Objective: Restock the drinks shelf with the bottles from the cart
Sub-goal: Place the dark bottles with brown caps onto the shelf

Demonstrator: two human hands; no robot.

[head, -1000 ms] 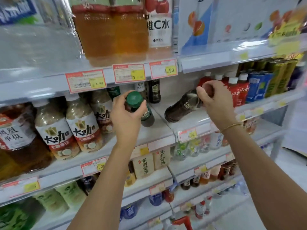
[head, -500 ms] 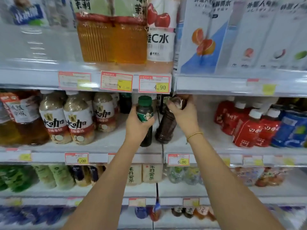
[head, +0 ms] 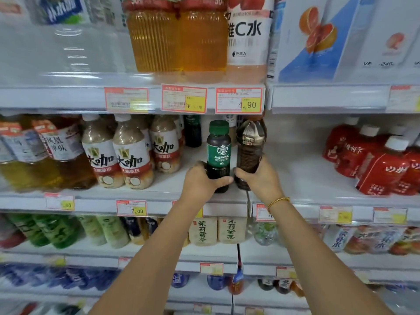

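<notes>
A dark coffee bottle with a green cap and green label point(head: 218, 151) stands upright at the front of the middle shelf point(head: 168, 196). My left hand point(head: 202, 180) grips its lower part. Right beside it stands a taller dark brown bottle point(head: 249, 148), upright, and my right hand point(head: 261, 178) grips its base. The two bottles are almost touching at the joint between two shelf sections. The cart is out of sight.
Milk-tea bottles with white labels point(head: 131, 160) stand left of my hands, another dark bottle point(head: 192, 133) behind. Red bottles point(head: 381, 169) fill the right end, with bare shelf between. Large amber bottles point(head: 177, 37) sit on the shelf above, tea cartons point(head: 218, 230) below.
Both hands have slid down from the bottle tops to their bases. The brown bottle went from tilted to upright next to the green-capped one. The camera has turned square to the shelf.
</notes>
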